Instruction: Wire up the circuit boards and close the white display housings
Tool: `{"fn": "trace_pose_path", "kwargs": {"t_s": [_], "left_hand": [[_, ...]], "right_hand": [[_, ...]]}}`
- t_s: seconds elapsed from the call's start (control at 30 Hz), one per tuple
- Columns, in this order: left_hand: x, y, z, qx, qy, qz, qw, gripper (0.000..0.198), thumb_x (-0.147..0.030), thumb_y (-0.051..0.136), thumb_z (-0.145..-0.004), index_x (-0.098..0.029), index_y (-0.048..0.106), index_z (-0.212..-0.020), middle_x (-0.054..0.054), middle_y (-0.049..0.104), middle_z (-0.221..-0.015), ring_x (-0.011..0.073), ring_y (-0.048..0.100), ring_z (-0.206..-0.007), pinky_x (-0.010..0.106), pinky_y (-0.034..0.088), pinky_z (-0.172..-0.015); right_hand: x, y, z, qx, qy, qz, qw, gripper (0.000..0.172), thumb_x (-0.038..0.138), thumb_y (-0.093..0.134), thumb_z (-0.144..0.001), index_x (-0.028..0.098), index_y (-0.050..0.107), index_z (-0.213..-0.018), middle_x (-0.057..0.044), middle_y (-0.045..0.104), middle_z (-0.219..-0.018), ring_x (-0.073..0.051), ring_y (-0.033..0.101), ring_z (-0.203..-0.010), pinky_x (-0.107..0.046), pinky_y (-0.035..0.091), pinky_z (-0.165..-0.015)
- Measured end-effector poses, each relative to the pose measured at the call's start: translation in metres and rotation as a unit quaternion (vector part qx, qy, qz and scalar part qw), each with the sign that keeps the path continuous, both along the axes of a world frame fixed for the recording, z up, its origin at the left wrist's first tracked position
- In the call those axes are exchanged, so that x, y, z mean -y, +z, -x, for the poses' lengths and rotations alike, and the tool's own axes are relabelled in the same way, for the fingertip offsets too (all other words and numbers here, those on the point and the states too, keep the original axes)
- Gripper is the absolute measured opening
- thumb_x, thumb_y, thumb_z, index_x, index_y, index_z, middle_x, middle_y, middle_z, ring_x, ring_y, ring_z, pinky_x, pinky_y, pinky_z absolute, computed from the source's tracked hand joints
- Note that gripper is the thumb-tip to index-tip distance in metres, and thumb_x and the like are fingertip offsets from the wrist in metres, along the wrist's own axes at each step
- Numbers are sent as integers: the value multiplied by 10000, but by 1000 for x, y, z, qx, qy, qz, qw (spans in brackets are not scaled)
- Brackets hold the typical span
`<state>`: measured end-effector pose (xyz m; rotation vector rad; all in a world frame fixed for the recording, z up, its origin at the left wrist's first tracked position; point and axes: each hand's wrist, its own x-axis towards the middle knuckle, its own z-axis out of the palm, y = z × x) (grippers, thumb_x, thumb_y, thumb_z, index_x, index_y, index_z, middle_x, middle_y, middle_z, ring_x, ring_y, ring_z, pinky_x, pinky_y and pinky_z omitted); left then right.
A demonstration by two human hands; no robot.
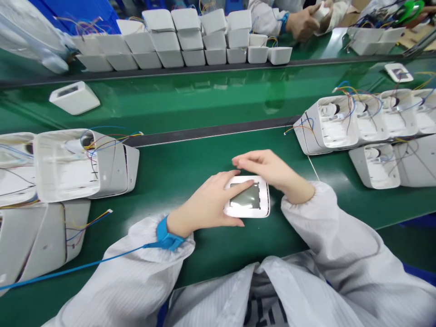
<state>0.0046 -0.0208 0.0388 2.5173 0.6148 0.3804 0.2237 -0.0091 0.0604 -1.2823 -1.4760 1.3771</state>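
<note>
A white display panel [265, 198] with rounded corners and a grey screen lies face up on the green table in front of me. My left hand [211, 200] spans it from the left, thumb at the near edge and fingers at the far edge, with the index finger stretched over the screen. A blue wrist strap [166, 235] with a cord circles that wrist. At the panel's far right corner is my right hand [267, 168], its fingers straight and side by side, palm turned down. Nothing shows in it, though the underside of its fingers is hidden.
White open housings [117, 165] with loose wires stand at left, and more housings [308, 131] at right. Beyond the dark rail are a white cover [75, 98] and a small white frame [398, 72]. Stacked white shells [190, 38] line the back, near a co-worker's hands [303, 22].
</note>
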Motion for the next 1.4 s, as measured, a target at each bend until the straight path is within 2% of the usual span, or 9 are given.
{"fn": "trace_pose_path", "kwargs": {"t_s": [0.1,0.3,0.4,0.5,0.6,0.9,1.07,1.23,1.4], "left_hand": [[5,0,-4,-10,17,1,1000,1050,-636,789,-637,-276,333,-1512,194,421,-1443,423,444,-1273,613,409,-1025],[13,-3,-10,9,40,-11,999,965,-456,773,-694,-240,296,-1504,170,469,-1374,370,470,-1248,551,427,-1037],[13,-8,-10,51,112,-48,991,927,-423,759,-706,-201,313,-1487,182,488,-1330,365,489,-1217,534,437,-1029],[9,-10,-8,86,198,-114,970,842,-391,734,-750,-198,346,-1472,198,476,-1349,390,471,-1245,566,406,-1050],[4,-6,-3,99,197,-122,968,841,-476,745,-751,-180,387,-1452,202,502,-1350,399,475,-1256,578,395,-1065],[-13,1,14,202,234,122,943,460,-454,539,-927,-150,626,-1260,100,720,-1204,220,712,-992,309,570,-849],[-9,-2,12,202,251,13,947,419,-441,535,-938,-178,666,-1236,78,743,-1175,222,731,-1004,299,571,-863],[0,4,6,186,247,-82,947,352,-396,493,-978,-184,687,-1181,48,788,-922,149,723,-686,237,541,-647],[5,5,3,199,234,-132,942,385,-394,490,-981,-134,654,-1212,59,781,-860,146,702,-620,240,518,-582]], "right_hand": [[8,-4,19,30,8,-11,999,240,366,699,-840,202,755,-1006,-52,767,-1014,-198,713,-927,-352,562,-842],[12,-3,20,46,-97,-108,988,207,367,639,-882,198,739,-947,-52,754,-985,-194,701,-918,-338,556,-810],[13,-7,20,98,-138,-144,975,338,426,622,-896,207,680,-1147,-86,700,-1187,-221,666,-1069,-377,528,-920],[13,-11,21,161,-119,-114,973,532,527,595,-899,197,573,-1317,-128,638,-1305,-253,632,-1150,-405,515,-945],[11,-15,21,188,-97,-108,971,551,560,572,-900,175,584,-1294,-130,670,-1244,-258,640,-1122,-416,505,-954],[12,-22,17,153,-91,-277,944,500,556,593,-888,222,611,-1259,-103,690,-1169,-250,655,-1023,-414,531,-884],[11,-25,17,133,-63,-292,945,476,527,544,-933,224,593,-1298,-110,674,-1223,-256,642,-1093,-436,517,-943],[15,-22,20,131,-90,-273,949,479,535,524,-940,208,608,-1279,-105,706,-1169,-245,671,-1024,-430,536,-906],[19,-19,22,158,-124,-296,934,433,514,523,-939,199,642,-1211,-95,726,-1099,-237,681,-982,-407,547,-863]]}}
